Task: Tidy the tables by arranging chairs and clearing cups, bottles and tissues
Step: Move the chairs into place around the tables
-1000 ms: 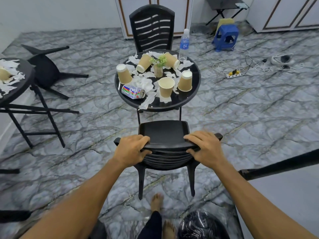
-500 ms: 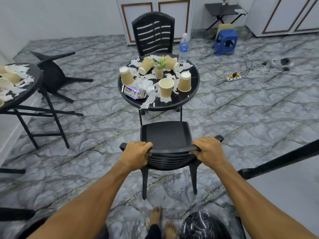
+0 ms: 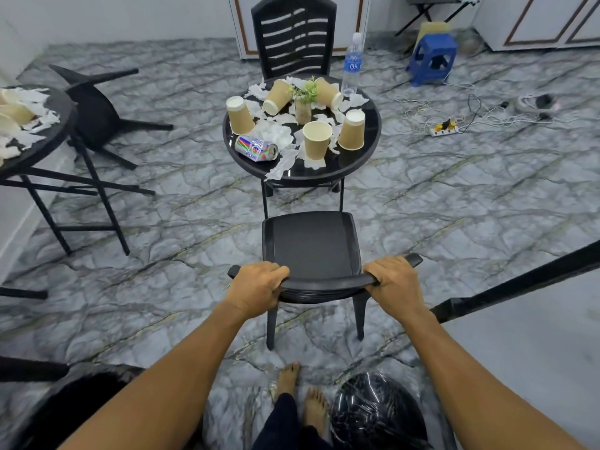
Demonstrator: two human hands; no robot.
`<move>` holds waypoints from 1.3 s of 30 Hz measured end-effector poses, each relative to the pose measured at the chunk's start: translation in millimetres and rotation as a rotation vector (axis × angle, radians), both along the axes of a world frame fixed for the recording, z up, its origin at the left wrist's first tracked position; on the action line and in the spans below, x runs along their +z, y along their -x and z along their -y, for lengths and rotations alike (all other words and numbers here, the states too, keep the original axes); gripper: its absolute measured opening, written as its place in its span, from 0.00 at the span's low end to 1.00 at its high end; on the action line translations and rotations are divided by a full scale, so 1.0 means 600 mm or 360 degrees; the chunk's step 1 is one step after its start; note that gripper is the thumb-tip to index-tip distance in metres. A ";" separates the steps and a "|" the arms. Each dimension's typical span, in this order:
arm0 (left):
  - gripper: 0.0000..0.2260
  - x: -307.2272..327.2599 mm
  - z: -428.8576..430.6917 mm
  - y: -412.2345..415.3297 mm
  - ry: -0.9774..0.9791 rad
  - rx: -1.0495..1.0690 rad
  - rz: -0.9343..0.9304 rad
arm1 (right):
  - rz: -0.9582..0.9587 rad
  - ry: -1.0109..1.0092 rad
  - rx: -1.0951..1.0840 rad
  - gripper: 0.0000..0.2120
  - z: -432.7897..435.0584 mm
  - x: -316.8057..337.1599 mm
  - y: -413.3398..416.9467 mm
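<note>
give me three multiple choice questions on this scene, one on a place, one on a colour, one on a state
1. The striped drink can lies on: A the round black table; B the floor; C the left-hand table.
2. The small plastic stool is: A red; B green; C blue.
3. The left hand and right hand: A hang free; B grip the backrest of the black plastic chair; C hold cups.
1 A, it rests on the tabletop; 2 C, its seat and legs are blue; 3 B, both curl over the top rail.
</note>
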State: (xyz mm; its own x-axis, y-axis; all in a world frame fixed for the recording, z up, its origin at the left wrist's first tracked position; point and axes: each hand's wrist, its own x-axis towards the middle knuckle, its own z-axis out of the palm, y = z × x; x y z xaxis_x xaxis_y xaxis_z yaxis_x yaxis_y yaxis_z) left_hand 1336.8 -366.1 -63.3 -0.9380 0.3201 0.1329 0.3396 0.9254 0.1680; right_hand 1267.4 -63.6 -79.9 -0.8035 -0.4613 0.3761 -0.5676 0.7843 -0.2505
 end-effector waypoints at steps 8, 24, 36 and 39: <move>0.16 0.002 0.016 -0.022 0.0071 0.0116 0.0141 | 0.0163 0.0046 0.0017 0.15 0.024 0.010 -0.043; 0.33 0.051 -0.009 -0.077 -0.0312 0.0500 0.0445 | 0.0576 0.0041 0.0040 0.33 0.033 0.068 -0.076; 0.33 0.059 -0.018 -0.085 -0.0380 0.0594 0.0460 | 0.0634 0.0048 -0.0040 0.30 0.034 0.060 -0.086; 0.32 0.060 -0.021 -0.054 -0.0459 0.0567 0.0489 | 0.0645 0.0086 -0.0103 0.31 0.025 0.063 -0.068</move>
State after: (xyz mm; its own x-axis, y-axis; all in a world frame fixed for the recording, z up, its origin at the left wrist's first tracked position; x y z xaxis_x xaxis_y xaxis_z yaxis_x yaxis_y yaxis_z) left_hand 1369.3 -353.4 -27.1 -0.9911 -0.0334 -0.1291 -0.0912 0.8758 0.4740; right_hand 1308.2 -78.6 -41.8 -0.9184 -0.3929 0.0459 -0.3643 0.7947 -0.4855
